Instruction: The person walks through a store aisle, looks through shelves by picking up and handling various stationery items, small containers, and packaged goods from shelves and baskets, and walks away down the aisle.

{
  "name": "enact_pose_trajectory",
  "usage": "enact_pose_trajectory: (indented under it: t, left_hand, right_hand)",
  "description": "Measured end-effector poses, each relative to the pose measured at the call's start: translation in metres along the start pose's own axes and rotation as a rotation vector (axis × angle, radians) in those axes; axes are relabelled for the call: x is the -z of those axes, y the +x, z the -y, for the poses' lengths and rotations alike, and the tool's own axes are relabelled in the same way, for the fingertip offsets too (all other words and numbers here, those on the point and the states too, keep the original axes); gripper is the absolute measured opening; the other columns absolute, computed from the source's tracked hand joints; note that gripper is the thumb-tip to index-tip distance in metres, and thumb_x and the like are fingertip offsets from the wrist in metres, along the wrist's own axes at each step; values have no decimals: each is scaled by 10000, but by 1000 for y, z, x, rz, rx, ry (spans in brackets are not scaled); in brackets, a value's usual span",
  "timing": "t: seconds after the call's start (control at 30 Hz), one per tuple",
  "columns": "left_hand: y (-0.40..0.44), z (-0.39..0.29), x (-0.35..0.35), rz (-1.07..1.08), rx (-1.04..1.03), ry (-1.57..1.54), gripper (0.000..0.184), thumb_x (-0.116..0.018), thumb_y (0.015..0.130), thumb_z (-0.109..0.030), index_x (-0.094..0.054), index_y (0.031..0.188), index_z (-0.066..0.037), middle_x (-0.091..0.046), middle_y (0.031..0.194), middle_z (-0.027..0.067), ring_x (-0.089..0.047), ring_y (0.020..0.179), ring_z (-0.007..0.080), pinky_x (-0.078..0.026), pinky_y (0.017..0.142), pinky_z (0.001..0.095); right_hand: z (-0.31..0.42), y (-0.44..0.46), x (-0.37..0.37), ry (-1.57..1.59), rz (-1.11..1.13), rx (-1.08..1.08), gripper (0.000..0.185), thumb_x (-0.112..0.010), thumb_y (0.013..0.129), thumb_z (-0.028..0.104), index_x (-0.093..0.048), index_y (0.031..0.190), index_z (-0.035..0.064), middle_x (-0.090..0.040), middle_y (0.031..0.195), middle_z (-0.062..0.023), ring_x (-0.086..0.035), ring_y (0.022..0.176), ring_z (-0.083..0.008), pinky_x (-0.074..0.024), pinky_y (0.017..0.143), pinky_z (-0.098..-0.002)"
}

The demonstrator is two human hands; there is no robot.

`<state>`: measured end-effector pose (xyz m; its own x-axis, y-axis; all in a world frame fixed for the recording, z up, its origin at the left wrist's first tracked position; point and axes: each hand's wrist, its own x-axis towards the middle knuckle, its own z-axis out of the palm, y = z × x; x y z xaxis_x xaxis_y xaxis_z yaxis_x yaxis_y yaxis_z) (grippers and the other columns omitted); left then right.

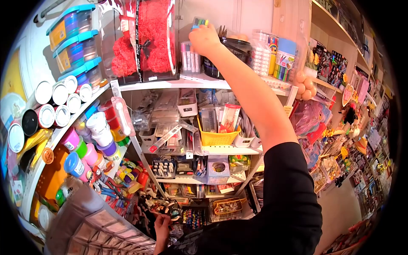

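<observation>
Your right hand (pixel 207 40) grips a coloured-pen pack (pixel 200 22) above the top shelf (pixel 170 86), arm stretched upward; your left hand (pixel 162 226) is low, its grip unclear.

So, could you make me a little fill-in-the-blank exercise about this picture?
1. The fingers on the pack of coloured pens belong to the ____ hand.
2. The sleeve on the raised arm is coloured ____.
3. The big ruffled figure left of those pens is coloured ____.
4. The stacked boxes at the upper left have ____ lids.

Missing words: right; black; red; blue.
</observation>
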<state>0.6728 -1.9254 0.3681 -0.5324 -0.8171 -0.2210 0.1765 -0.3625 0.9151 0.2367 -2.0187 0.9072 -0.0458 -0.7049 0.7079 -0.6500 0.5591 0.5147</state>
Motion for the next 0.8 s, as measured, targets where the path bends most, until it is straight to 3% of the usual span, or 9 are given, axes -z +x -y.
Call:
enact_pose_trajectory:
  t: [0.33, 0.4, 0.53, 0.73, 0.8]
  left_hand:
    - [-7, 4, 1, 6, -12, 31, 89, -608, 948, -103, -571, 907, -34, -566, 697, 27, -540, 588, 107, -440, 494, 264]
    - [-7, 5, 2, 1, -11, 23, 88, -608, 948, -104, -572, 908, -34, -568, 694, 27, -543, 591, 106, -441, 495, 263]
    - [-10, 6, 4, 10, -3, 41, 91, -612, 947, -111, -576, 906, -38, -574, 689, 24, -552, 600, 106, -444, 497, 262]
    - [-13, 9, 5, 17, -26, 75, 120, -625, 946, -136, -577, 887, -43, -587, 700, 21, -555, 610, 98, -440, 518, 255]
    - [-13, 10, 6, 28, -36, 70, 121, -624, 947, -135, -576, 888, -42, -590, 702, 22, -553, 611, 95, -437, 529, 251]
  right_hand:
    - [-9, 2, 0, 120, 69, -21, 138, -706, 802, 201, -736, 933, 171, -664, 1061, 2, -556, 1121, -229, -375, 927, -450]
    - [-11, 4, -2, 168, 99, -16, 349, -790, 716, 319, -745, 981, 96, -680, 1076, -55, -562, 1145, -262, -355, 1018, -497]
    - [-15, 6, -2, 183, 83, -5, 340, -795, 717, 300, -746, 978, 87, -676, 1089, -49, -556, 1154, -264, -353, 1011, -504]
    - [-19, 5, 12, 229, 171, 12, 276, -774, 751, 264, -757, 993, 133, -659, 1127, -32, -532, 1170, -259, -350, 977, -496]
    - [-20, 4, 18, 246, 227, 10, 96, -671, 845, 195, -700, 935, 179, -630, 1107, 1, -506, 1167, -243, -335, 956, -469]
